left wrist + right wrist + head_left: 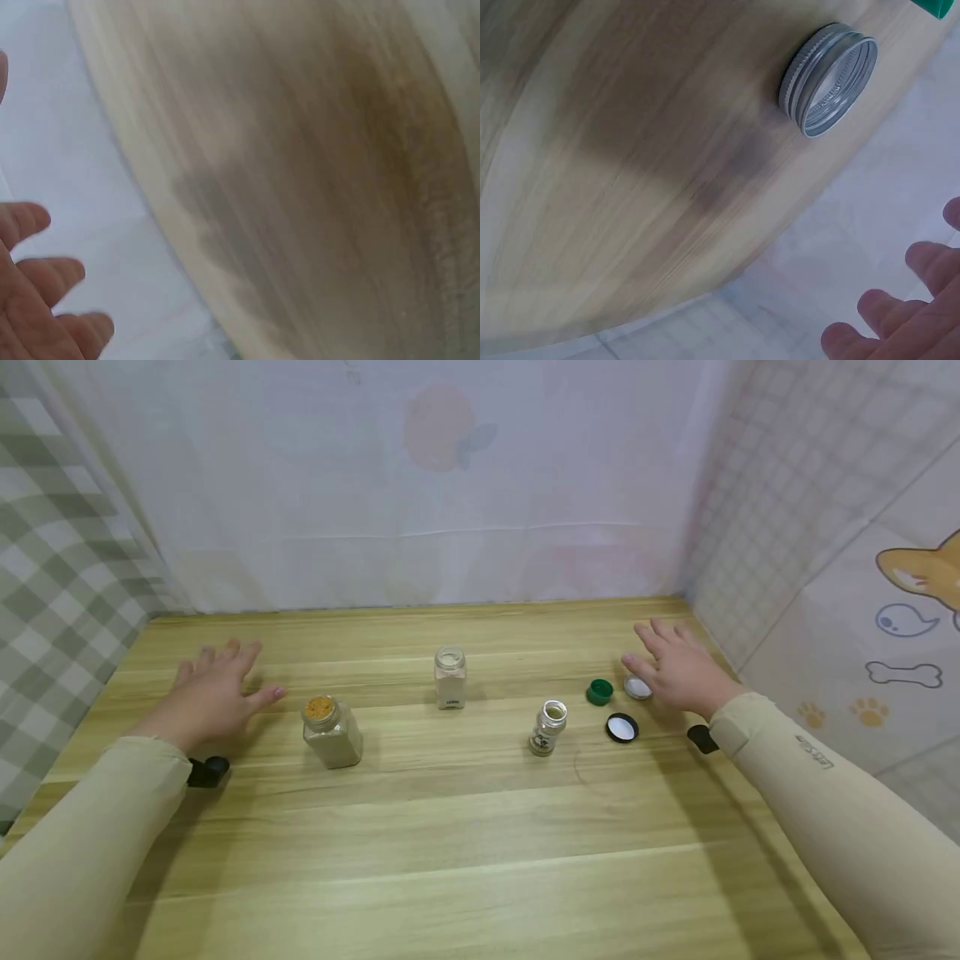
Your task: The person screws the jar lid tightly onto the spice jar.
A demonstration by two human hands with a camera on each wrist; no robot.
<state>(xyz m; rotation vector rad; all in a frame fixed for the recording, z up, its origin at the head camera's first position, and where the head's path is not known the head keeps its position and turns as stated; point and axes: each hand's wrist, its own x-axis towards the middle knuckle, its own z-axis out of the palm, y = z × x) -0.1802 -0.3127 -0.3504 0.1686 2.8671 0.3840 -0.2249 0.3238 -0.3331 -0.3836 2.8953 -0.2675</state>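
Note:
My left hand (210, 693) is held above the left side of the wooden table, fingers spread and holding nothing. Nearest to it stands a square glass jar (333, 739) with an orange-brown top, its contents greyish. My right hand (678, 670), also without anything in it, hovers at the right beside a silver screw lid (829, 80), which lies with its hollow side up. A green cap (599, 692) and a black lid (622, 727) lie close by. Between the hands stand an uncapped clear jar (450, 678) with pale contents and a small uncapped glass jar (548, 728).
The wooden table (465, 843) meets a pale curtain (375, 485) along its back edge. A checked cloth (67, 518) hangs at the left, and a printed sheet (847, 635) borders the right side.

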